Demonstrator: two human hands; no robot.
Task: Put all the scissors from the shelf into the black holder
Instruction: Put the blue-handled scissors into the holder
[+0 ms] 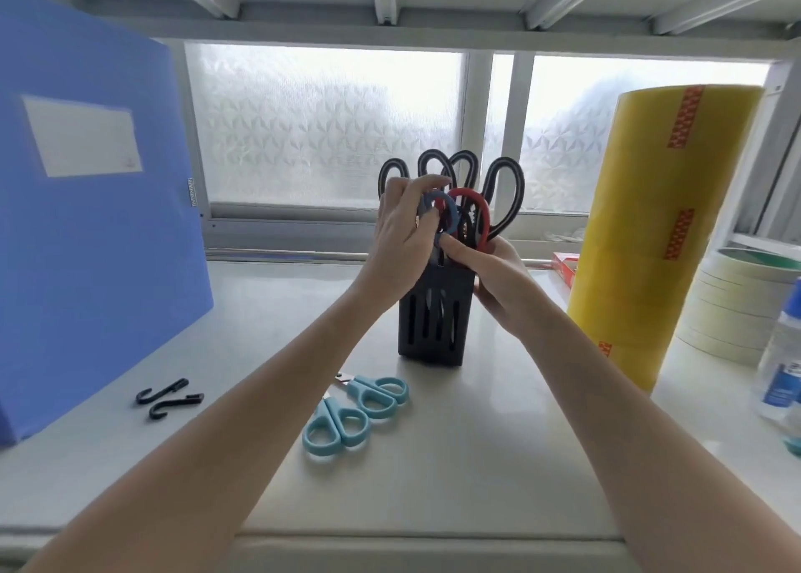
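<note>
The black slotted holder (433,321) stands upright in the middle of the shelf. Several black-handled scissors (505,195) and a red-handled pair (474,208) stick out of its top. My left hand (401,243) grips a blue-handled pair (450,217) at the holder's mouth, blades down inside. My right hand (498,277) holds the holder's right side, with the thumb on its rim. Two light-blue scissors lie flat in front of the holder, one pair (381,394) nearer it and the other pair (336,427) closer to me.
A big blue binder (86,208) leans at the left. Two black hooks (167,399) lie beside it. A tall yellow film roll (667,225), stacked tape rolls (737,303) and a glue bottle (784,355) crowd the right. A frosted window is behind.
</note>
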